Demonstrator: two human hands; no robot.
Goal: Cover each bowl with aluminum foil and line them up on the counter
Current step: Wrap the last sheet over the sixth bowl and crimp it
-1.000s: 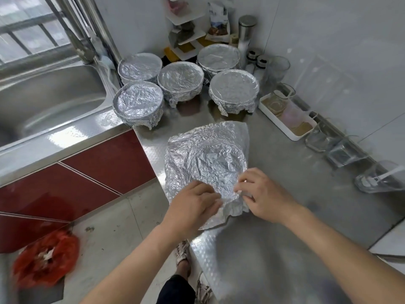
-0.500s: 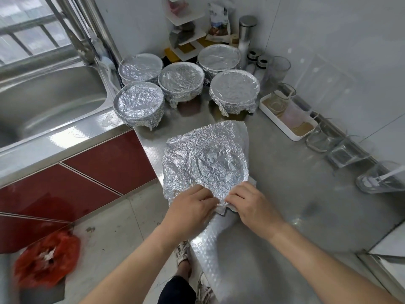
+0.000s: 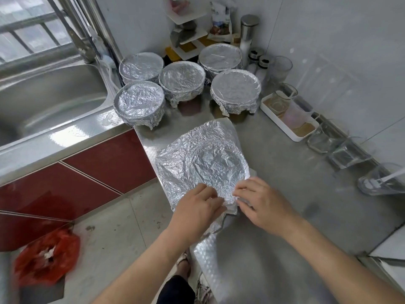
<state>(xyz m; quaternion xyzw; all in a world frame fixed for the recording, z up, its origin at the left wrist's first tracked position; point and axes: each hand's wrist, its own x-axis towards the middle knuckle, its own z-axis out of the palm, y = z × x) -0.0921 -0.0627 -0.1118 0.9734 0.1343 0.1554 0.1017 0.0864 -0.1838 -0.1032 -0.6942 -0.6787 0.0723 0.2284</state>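
Note:
A crinkled sheet of aluminum foil (image 3: 201, 159) lies draped over a bowl on the steel counter (image 3: 285, 183); only the bowl's round rim shows through the foil. My left hand (image 3: 195, 210) and my right hand (image 3: 260, 201) meet at the sheet's near edge, and the fingers of both pinch the foil and fold it down. Several bowls wrapped in foil stand grouped at the back: one by the sink (image 3: 139, 104), one behind it (image 3: 141, 66), one in the middle (image 3: 182, 81), and two on the right (image 3: 235, 89) (image 3: 220, 58).
A steel sink (image 3: 43, 99) lies to the left. A white tray (image 3: 289, 119) with cups and several glass containers (image 3: 348, 154) line the right wall. Shakers and a small rack (image 3: 188, 29) stand in the back corner. A red bag (image 3: 46, 260) lies on the floor.
My right hand has moved left along the near edge to meet my left hand. The foil's near edge is now bunched and folded down between them.

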